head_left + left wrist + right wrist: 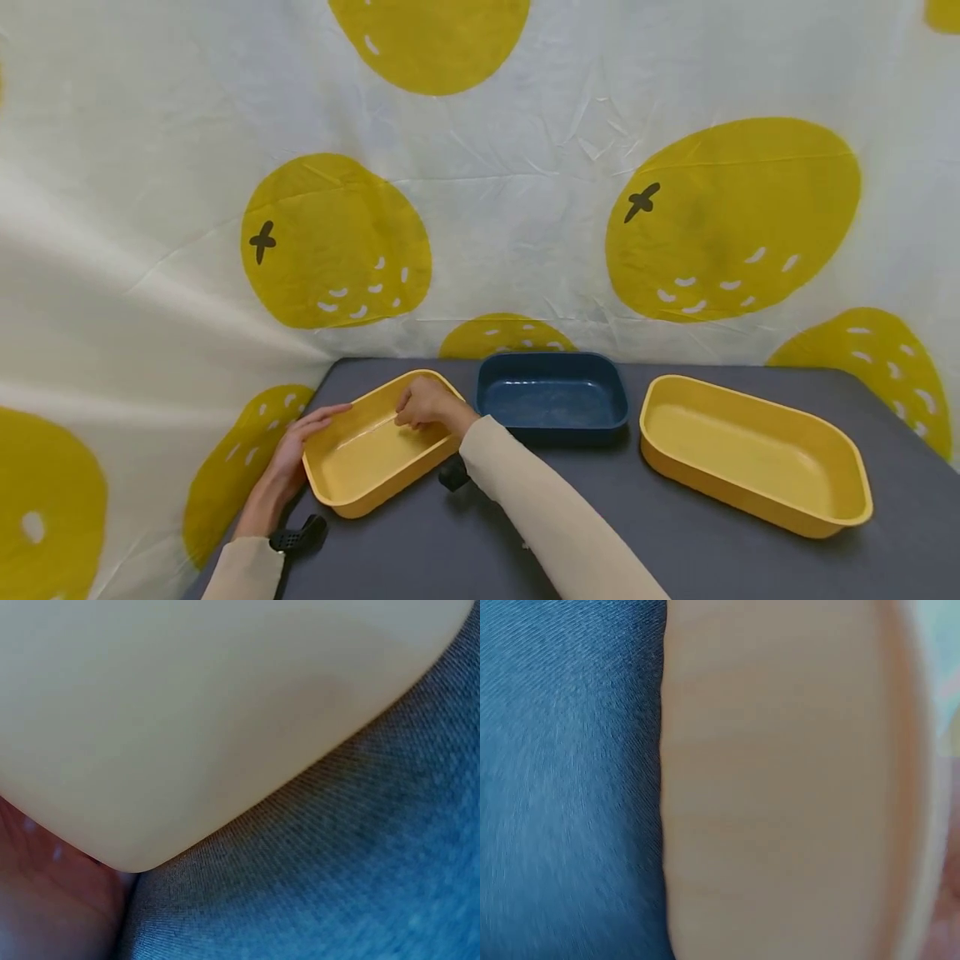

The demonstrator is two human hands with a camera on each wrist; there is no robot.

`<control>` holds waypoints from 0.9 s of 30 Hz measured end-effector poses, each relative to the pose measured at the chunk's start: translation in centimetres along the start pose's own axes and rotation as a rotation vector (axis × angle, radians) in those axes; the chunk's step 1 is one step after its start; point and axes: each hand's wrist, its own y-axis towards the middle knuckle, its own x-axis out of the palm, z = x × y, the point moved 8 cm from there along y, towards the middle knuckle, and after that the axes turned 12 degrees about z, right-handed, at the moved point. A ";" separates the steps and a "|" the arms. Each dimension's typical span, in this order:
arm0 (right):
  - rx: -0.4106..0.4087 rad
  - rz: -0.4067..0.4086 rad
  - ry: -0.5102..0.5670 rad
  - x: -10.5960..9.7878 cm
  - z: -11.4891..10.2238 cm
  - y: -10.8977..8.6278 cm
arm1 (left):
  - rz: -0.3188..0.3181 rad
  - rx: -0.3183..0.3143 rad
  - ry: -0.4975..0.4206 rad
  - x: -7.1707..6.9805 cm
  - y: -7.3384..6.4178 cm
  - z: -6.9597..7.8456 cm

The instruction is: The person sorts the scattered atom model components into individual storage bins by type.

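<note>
At the left of the table stands a yellow tray (360, 498), set at an angle. My left hand (288, 454) rests along its left side, with outstretched fingers against the rim. Inside the tray's far right part is my right hand (426, 404), its fingers bent down toward the floor of the tray. Whether these fingers hold something small is hidden. The left wrist view is mostly the tray's pale outer wall (187, 750), with a bit of the left hand (52, 900) at the corner. In the right wrist view the tray wall (780, 780) blocks nearly all of the right hand.
A dark blue tray (551, 435) stands just right of the first one, near the back edge. Farther right is a second yellow tray (735, 479). All stand on a dark grey cloth-covered table (420, 558). A white curtain with yellow fruit (525, 250) hangs behind and along the left.
</note>
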 end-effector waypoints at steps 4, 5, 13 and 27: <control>-0.061 -0.049 0.012 -1.1 -0.9 -0.9 | -0.014 0.013 -0.006 0.0 -0.3 0.2; -0.071 -0.057 0.021 -1.5 -1.2 -1.3 | -0.016 0.016 -0.010 0.0 -0.4 0.3; -0.198 -0.086 0.101 -5.5 -2.3 -4.6 | -0.046 0.018 -0.027 0.3 -0.7 0.2; -0.371 -0.014 0.058 -12.3 -1.8 -10.2 | -0.039 0.016 -0.015 0.3 -0.6 0.2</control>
